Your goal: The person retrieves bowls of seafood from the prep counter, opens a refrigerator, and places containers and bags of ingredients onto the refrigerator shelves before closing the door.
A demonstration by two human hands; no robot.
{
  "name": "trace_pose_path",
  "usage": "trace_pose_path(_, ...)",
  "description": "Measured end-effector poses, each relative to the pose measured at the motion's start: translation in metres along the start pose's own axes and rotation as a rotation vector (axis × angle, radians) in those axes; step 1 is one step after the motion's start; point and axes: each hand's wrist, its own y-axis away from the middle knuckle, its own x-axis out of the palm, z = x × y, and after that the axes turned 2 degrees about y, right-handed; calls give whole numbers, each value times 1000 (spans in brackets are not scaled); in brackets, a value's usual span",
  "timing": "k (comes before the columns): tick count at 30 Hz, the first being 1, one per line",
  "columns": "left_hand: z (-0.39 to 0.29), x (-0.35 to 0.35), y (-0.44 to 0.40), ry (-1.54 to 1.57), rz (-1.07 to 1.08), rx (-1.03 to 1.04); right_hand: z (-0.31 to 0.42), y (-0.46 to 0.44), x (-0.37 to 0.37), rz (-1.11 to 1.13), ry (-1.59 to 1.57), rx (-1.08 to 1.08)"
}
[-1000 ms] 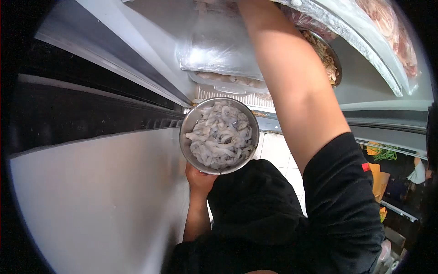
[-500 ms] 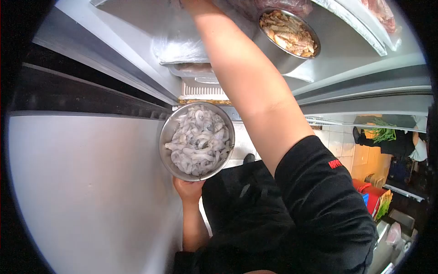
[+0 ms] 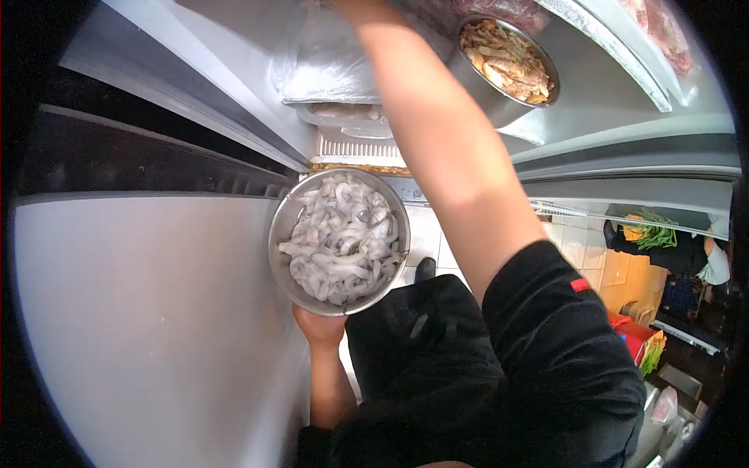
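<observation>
My left hand point(image 3: 320, 324) is closed around the near underside of a round steel bowl point(image 3: 284, 226), its fingers mostly hidden by it. Inside the bowl lie pale, glossy strips that look like cut squid point(image 3: 339, 242). My right forearm point(image 3: 437, 125) stretches up into an open fridge or freezer, and the hand itself is cut off by the top edge of the view. Beneath that arm is a clear plastic-wrapped package point(image 3: 331, 74) on a tray. Right of the forearm stands a deep steel pot point(image 3: 488, 93) holding brownish pieces of meat point(image 3: 507, 58).
A large smooth door panel point(image 3: 156, 327) fills the left side, close to the bowl. Bagged meat point(image 3: 659, 39) lies at upper right. Behind on the right, another person's arm point(image 3: 711, 249) shows near green vegetables point(image 3: 657, 232) and a red container point(image 3: 633, 337).
The right forearm and the fridge contents sit slightly farther right in view. The bowl appears a little larger, still in my left hand.
</observation>
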Motion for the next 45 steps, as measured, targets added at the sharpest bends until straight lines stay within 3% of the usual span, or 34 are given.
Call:
trace_pose_path(1,-10,4,-2,182,-90,-69,-23,12,29,-158,193,-244)
trace_pose_path(3,-18,6,-3,370,-186,-142,7,41,-98,519,101,416)
trace_pose_path(4,-17,3,-2,301,-146,-114,-6,58,-91,522,101,416)
trace_pose_path(6,-15,-1,-4,226,-104,-77,-38,97,-61,309,422,282)
trace_pose_path(10,-8,0,-1,187,-131,-45,-38,85,-74,281,361,388)
trace_pose_path(12,-9,0,1,206,-142,-70,-32,71,-85,724,456,297)
trace_pose_path(13,-9,0,1,238,-133,-106,-35,75,-76,727,459,295)
trace_pose_path(15,-8,2,1,275,-129,-138,-44,86,-49,396,324,491)
trace_pose_path(24,-22,6,-4,415,-217,-131,-29,109,-78,536,409,439)
trace_pose_path(28,-22,-1,-5,250,-148,-73,-31,113,-72,588,404,476)
trace_pose_path(31,-19,-3,-6,180,-129,-23,-43,115,-42,427,363,550)
trace_pose_path(33,-16,-4,-3,156,-125,-3,-35,102,-39,463,303,717)
trace_pose_path(36,-9,-5,6,66,-75,-72,-46,111,-42,592,330,593)
trace_pose_path(40,8,-3,13,-40,-97,75,-29,110,-76,441,286,584)
trace_pose_path(43,7,-2,14,154,-106,-115,-24,98,-74,444,297,523)
trace_pose_path(45,11,0,17,182,-122,-107,-18,91,-72,566,289,590)
